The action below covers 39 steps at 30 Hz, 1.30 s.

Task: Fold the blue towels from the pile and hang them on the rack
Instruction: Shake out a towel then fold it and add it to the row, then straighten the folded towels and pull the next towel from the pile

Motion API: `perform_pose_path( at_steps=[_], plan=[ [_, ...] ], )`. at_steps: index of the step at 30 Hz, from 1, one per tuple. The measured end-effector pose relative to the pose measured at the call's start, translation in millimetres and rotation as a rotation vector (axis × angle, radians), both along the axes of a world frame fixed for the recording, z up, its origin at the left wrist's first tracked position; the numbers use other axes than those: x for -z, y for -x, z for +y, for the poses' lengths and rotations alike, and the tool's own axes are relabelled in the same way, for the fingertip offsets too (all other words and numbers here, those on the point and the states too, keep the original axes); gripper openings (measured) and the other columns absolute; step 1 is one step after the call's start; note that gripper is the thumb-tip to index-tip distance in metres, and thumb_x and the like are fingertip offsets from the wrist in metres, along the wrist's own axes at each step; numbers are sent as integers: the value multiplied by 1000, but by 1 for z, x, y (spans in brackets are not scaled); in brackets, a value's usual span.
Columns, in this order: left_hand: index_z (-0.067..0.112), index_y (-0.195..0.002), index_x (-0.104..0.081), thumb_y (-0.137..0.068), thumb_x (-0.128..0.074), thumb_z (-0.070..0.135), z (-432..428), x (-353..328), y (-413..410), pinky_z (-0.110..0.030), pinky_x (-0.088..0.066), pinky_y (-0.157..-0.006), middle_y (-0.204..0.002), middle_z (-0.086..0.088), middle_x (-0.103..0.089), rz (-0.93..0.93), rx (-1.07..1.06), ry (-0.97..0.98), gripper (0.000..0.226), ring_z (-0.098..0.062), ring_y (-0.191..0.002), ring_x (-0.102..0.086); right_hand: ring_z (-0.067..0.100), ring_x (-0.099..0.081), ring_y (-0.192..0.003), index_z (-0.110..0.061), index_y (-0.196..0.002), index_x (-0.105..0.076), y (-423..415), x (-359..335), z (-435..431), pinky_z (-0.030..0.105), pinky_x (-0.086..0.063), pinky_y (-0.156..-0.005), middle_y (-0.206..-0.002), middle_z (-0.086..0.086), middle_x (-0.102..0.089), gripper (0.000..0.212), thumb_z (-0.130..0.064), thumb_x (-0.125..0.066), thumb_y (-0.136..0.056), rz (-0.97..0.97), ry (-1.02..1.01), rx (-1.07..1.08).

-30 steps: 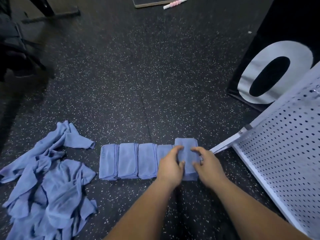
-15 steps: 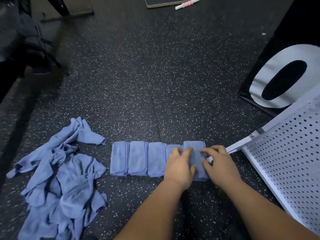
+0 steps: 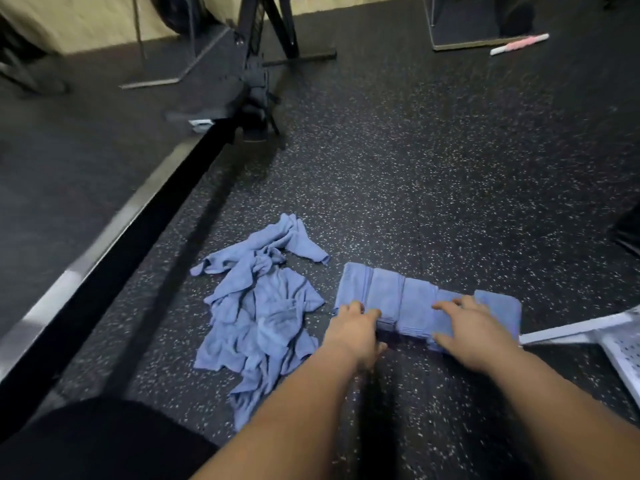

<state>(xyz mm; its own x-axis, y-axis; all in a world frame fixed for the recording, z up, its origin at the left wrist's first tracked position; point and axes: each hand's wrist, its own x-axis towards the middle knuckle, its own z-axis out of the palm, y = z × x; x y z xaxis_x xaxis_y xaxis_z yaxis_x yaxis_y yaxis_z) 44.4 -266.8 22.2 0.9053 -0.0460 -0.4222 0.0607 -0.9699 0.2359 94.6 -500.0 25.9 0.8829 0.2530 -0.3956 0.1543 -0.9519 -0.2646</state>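
Several folded blue towels (image 3: 415, 299) lie side by side in a row on the dark speckled floor. My left hand (image 3: 353, 329) grips the row's left end, its fingers curled over the top of the outermost towel. Further right, my right hand (image 3: 476, 329) rests flat on the row with straight fingers, the thumb along the near edge. A loose pile of unfolded blue towels (image 3: 258, 310) lies just left of the row. A corner of the white perforated rack (image 3: 616, 341) lies on the floor at the right edge, close to the row's right end.
A dark raised platform with a metal edge (image 3: 104, 233) runs diagonally along the left. Black equipment legs (image 3: 256, 81) stand at the back. A pink and white roller (image 3: 519, 45) lies beside a mat at the far right. My dark-clad knee (image 3: 104, 441) fills the lower left.
The view has swung left and up. My left hand moved from the rightmost towel to the left end of the row. My right hand stays on the right part.
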Motion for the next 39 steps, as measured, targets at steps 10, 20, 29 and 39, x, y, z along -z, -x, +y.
perform_pose_path(
  at_steps=[10, 20, 29, 39],
  plan=[
    [25, -157, -38, -98, -67, 46, 113, 16, 61, -51, -41, -112, -154, -14, -35, 149, -223, -88, 69, -39, -145, -31, 27, -45, -140, -38, -156, -40, 8, -3, 112, 42, -46, -112, -152, 0, -40, 69, -54, -68, -95, 80, -13, -254],
    [42, -157, -33, -98, -62, 46, 166, 73, 51, -50, -37, -117, -158, -14, -32, 354, -399, -71, 66, -38, -145, -31, 27, -42, -140, -42, -159, -33, 12, 53, 183, 47, -46, -111, -154, -1, -36, 70, -54, -63, -97, 202, -6, -387],
    [22, -125, -61, -92, -65, 28, 184, 104, 35, -50, -55, -101, -132, -9, -60, 330, -597, 15, 33, -34, -121, -58, 26, -44, -141, -39, -161, -32, 3, 75, 205, 43, -46, -111, -156, -1, -35, 71, -50, -63, -98, 293, -31, -385],
    [28, -90, -66, -87, -67, 19, 194, 26, 34, -34, -57, -82, -94, 0, -75, -75, -660, 211, 10, -25, -96, -70, 24, -59, -130, -41, -159, -34, -2, 8, 209, 40, -51, -105, -150, 0, -42, 70, -52, -65, -96, 213, -47, -372]
  ],
)
